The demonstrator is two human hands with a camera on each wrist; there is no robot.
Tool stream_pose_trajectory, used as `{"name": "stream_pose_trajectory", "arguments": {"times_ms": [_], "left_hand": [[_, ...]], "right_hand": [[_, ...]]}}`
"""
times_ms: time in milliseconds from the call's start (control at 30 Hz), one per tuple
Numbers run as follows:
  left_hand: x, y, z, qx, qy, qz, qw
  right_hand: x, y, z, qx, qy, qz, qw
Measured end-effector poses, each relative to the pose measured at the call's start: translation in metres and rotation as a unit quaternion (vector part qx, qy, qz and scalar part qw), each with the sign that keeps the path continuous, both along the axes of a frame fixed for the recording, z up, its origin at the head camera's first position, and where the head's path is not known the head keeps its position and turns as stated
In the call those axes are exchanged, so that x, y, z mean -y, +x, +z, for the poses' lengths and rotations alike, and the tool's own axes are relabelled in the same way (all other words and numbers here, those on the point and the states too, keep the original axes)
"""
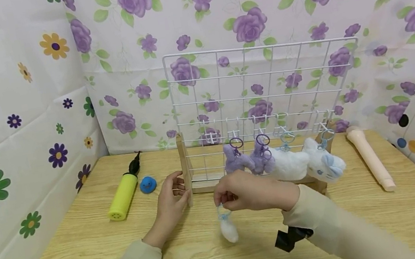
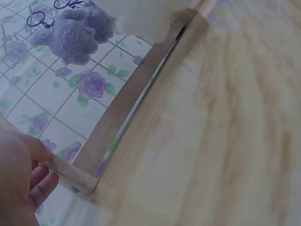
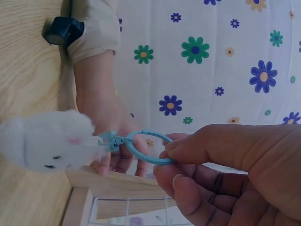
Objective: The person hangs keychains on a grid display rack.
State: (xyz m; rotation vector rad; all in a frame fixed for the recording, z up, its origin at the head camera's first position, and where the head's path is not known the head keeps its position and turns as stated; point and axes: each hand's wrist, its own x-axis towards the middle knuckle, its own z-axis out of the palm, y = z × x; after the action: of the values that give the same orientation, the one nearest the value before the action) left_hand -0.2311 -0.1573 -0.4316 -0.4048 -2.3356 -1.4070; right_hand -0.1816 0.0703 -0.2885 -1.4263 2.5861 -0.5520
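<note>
My right hand pinches the light blue ring of a white plush keychain between thumb and fingers. The plush hangs below the hand, above the table, in front of the rack. My left hand holds the left wooden foot of a white wire grid rack, its thumb on the wood. On the rack's hooks hang two purple plush keychains and two larger white ones, a round body and a cat-like one with a blue bow.
A yellow hand pump with a black nozzle lies on the left of the table, beside a small blue smiling toy. To the rack's right lies a pale pink tube. Flowered cloth covers the walls behind.
</note>
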Motion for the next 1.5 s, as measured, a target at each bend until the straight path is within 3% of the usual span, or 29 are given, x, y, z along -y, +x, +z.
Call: {"name": "stream_pose_trajectory", "arguments": {"times_ms": [433,800,1000,1500], "left_hand": [[-0.001,-0.001,0.001,0.002,0.007,0.000,1.0000],[-0.001,0.000,-0.001,-0.002,0.004,0.001,1.0000],[-0.001,0.001,0.000,-0.005,0.004,0.000,1.0000],[0.000,0.000,0.000,-0.004,0.006,-0.004,1.0000]], "right_hand": [[-0.003,-0.011,0.038,-0.020,0.006,-0.007,0.9998],[-0.005,-0.027,0.065,-0.024,-0.012,-0.059,0.9979],[-0.004,-0.039,0.074,-0.060,-0.022,-0.064,0.9959],[-0.006,-0.065,0.080,-0.037,-0.039,-0.105,0.9930]]}}
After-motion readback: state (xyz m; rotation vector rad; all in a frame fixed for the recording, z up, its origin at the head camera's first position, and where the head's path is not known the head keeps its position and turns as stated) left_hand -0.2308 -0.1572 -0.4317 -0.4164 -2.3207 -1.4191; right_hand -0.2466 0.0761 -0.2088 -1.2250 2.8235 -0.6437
